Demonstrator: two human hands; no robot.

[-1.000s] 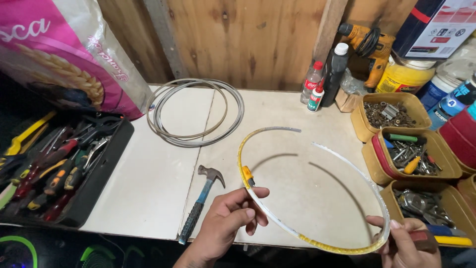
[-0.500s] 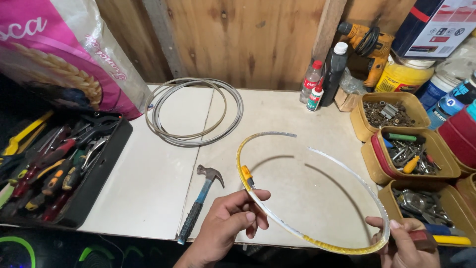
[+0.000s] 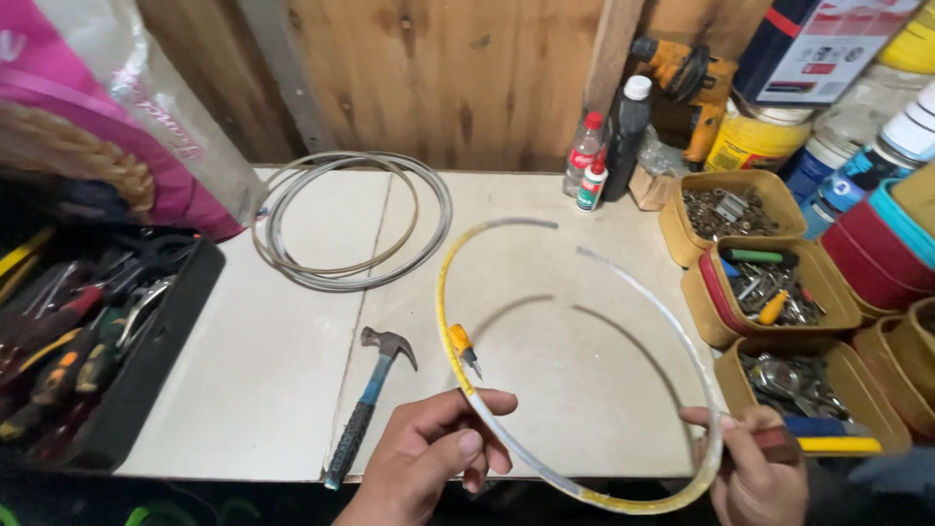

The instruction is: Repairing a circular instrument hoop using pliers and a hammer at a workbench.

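While the left hand [image 3: 429,458] pinches a bent strip of measuring tape [image 3: 584,360] between thumb and curled fingers near the front edge of the workbench [image 3: 263,370], the right hand [image 3: 755,468] grips the same strip further round, at the front right corner, with its fingers closed on the band. The strip springs up from both hands into a wide open loop, yellow on one face and pale on the other, arching over the right half of the benchtop and casting a curved shadow there. Its two free ends point toward each other near the back edge without meeting. A small yellow-handled screwdriver [image 3: 463,349] lies just inside the loop, close above the left hand. Left of that hand, a claw hammer [image 3: 370,404] with a blue and black handle lies aslant, its handle end reaching the front edge. Further back, toward the back left corner, a coil of grey cable [image 3: 351,219] lies flat. Off the left edge sits a black tray of hand tools [image 3: 88,341]. Along the right edge stand tan bins of small hardware [image 3: 769,282], and by the back edge a few small bottles [image 3: 604,146] stand upright.
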